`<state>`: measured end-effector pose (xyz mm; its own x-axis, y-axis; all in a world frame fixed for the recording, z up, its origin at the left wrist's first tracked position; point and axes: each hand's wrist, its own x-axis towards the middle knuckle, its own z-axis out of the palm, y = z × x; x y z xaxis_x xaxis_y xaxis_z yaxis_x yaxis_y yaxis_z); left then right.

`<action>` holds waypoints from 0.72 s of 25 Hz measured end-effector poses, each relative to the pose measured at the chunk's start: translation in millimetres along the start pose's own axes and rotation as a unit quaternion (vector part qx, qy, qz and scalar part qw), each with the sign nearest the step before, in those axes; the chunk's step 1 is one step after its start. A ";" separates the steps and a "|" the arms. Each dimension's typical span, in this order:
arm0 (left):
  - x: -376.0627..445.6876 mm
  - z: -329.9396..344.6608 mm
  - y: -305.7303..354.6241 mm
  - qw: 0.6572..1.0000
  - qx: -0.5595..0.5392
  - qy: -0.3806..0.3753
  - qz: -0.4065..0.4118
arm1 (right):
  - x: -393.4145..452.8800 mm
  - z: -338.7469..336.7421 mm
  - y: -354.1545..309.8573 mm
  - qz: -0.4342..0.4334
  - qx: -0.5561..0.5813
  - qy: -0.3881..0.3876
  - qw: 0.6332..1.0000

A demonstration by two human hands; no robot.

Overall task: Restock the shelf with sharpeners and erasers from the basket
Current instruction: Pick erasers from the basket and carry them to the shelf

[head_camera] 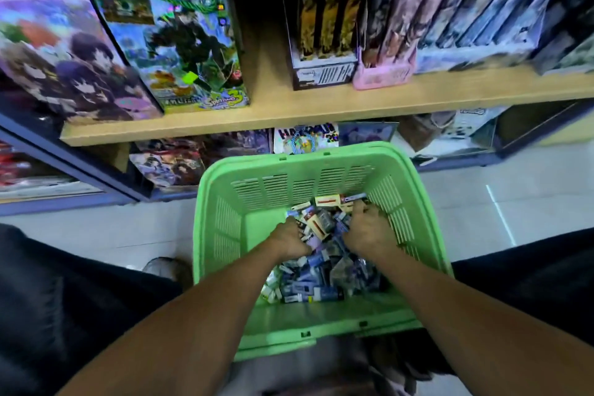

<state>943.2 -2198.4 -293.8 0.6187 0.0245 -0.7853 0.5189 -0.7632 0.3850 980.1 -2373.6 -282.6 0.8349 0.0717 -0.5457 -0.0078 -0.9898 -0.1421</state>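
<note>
In the green basket [321,170], left hand [291,239] and right hand [369,228] curl into the small packets [316,276], each apparently gripping some. Best scooped inward as one bunch, lifted slowly.

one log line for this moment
phase: picking | left hand: in packets | right hand: in packets | basket: by shelf

Both bare forearms reach forward and down, converging slightly. The left hand [289,239] is knuckles-up, its fingers curled downward and out of sight. The right hand [369,228] lies just beside it, back up, fingers bent under; the two hands stay apart.
</note>
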 end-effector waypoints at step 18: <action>64.1 17.7 31.2 0.945 -0.306 0.093 -0.067 | 56.1 -4.5 -6.6 -0.111 -0.156 0.055 0.980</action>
<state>988.6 -2232.0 -340.7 0.5867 0.2508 -0.7700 0.8088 -0.2300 0.5413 1029.4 -2363.5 -308.5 0.8516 0.2919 -0.4355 0.3338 -0.9424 0.0211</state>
